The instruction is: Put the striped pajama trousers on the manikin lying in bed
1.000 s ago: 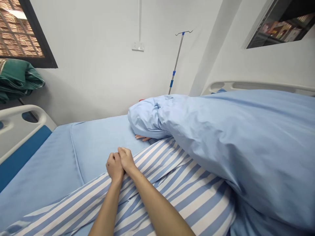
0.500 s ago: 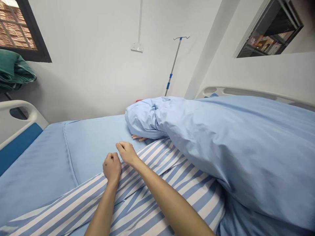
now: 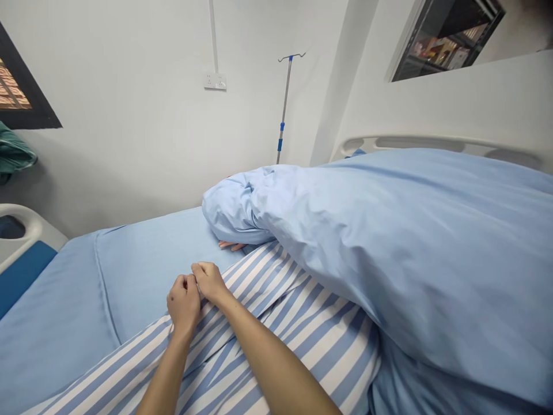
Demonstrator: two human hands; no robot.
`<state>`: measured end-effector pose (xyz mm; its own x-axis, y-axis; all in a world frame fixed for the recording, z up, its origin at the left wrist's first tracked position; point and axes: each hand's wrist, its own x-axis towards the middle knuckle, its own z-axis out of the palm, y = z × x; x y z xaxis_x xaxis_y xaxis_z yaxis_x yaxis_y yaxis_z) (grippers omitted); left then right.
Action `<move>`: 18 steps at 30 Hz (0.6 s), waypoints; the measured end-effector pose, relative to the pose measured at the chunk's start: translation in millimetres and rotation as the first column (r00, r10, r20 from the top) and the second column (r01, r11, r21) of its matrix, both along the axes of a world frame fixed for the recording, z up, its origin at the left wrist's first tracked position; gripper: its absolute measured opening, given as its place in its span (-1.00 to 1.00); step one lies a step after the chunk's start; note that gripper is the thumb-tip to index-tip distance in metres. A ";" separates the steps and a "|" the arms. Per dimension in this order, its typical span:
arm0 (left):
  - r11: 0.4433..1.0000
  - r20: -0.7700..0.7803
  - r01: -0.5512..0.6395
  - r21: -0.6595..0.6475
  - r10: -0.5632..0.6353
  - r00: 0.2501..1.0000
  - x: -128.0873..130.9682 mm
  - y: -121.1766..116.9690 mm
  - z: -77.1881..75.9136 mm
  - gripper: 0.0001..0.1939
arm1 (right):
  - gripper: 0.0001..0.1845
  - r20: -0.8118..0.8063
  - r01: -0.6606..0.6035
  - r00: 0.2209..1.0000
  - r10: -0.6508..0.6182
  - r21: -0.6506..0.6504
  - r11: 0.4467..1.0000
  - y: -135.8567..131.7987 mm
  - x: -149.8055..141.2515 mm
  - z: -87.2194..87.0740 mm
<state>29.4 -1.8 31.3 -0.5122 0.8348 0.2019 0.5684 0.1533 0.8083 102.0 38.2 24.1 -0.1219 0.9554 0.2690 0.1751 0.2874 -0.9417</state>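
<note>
1. Fingers on both hands curl inward into loose fists; from my feed I cannot tell whether any cloth is pinched inside.
2. I have the left hand and the right hand side by side, the right at two o'clock from the left.
3. Beneath the wrists I see striped clothing, white and blue, running from eight o'clock to two o'clock; both fists are at its upper edge.
4. Between one and two o'clock, another person's hand peeks from under a light-blue quilt, which swells toward three.
5. At ten o'clock I get blue bed sheet, then a white bed panel.
6. Farther out, I see a wall socket at twelve and a hooked stand at one.
</note>
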 end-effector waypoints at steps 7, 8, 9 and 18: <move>0.982 0.314 -0.125 0.144 0.074 0.946 20.5 21.2 5.1 -0.74 | -0.66 -0.271 -0.087 0.961 0.050 -0.128 0.988 6.9 1.7 -3.3; 0.983 0.276 -0.135 0.120 0.097 0.956 23.2 20.5 0.5 -0.73 | -0.67 -0.284 -0.075 0.958 0.035 -0.134 0.988 7.1 2.1 -3.5; 0.984 0.227 -0.141 0.105 0.114 0.967 25.4 19.1 -4.0 -0.72 | -0.67 -0.289 -0.058 0.957 0.017 -0.133 0.989 7.2 2.5 -3.6; 0.995 0.080 -0.095 0.020 0.093 0.992 23.2 14.6 -9.8 -0.71 | -0.64 -0.162 0.055 0.984 -0.073 -0.112 0.992 5.1 0.4 -3.3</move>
